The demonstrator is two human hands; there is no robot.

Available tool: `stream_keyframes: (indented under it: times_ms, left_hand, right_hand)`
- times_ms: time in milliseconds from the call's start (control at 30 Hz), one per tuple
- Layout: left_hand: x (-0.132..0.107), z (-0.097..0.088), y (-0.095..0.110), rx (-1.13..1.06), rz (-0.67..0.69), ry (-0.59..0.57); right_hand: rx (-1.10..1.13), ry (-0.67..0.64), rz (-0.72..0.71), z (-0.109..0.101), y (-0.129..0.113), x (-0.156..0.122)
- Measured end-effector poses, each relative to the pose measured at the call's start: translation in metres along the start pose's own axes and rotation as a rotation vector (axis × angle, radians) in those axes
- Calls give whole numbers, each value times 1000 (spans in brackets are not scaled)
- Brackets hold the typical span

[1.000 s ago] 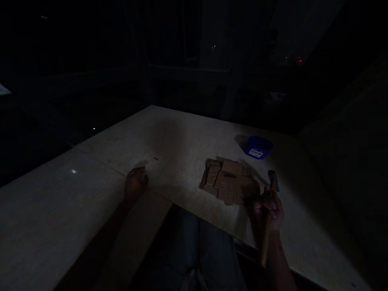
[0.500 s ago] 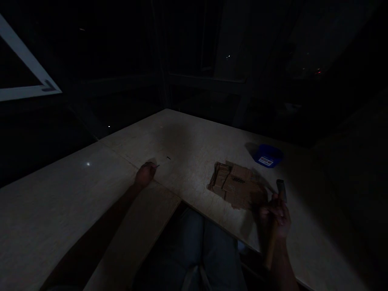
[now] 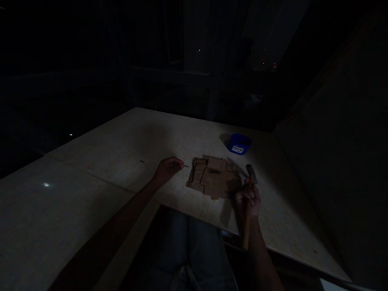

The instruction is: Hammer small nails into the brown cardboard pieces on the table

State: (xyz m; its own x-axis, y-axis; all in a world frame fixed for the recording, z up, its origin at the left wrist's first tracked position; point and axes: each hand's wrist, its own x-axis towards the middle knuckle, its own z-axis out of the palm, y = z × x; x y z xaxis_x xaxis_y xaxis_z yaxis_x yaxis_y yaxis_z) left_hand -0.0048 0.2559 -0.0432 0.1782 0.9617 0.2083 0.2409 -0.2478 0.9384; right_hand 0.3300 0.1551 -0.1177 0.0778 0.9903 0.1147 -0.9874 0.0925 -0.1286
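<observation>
Pinched between the fingertips of my left hand (image 3: 168,169) is a thin dark nail (image 3: 186,166), pointing right. This hand is raised just left of a flattened piece of brown cardboard (image 3: 216,178) lying on the countertop. Dark marks show near the middle of the cardboard. My right hand (image 3: 250,198) is closed around the wooden handle of a hammer (image 3: 246,230), its metal head up and the handle's end pointing down toward the counter's front edge. A second small dark nail (image 3: 142,161) lies on the counter, left of my left hand.
A blue plastic tub (image 3: 240,144) with a white label stands behind the cardboard. The pale countertop (image 3: 106,149) has an inner corner at my lap. A wall rises on the right, dark windows behind. The light is very dim.
My left hand has moved right with the nail, toward the cardboard. The view has turned to the right. My right hand still holds the hammer.
</observation>
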Motion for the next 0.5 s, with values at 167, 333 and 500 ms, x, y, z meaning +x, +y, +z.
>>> stream_keyframes:
  times_ms: [167, 333, 500]
  left_hand:
    - [14, 57, -7, -12, -22, -149]
    - [19, 94, -21, -9, 8, -132]
    - [22, 106, -24, 86, 183, -141]
  right_hand:
    - [126, -73, 82, -2, 2, 2]
    - [249, -127, 87, -7, 3, 4]
    - [262, -152, 100, -12, 1, 3]
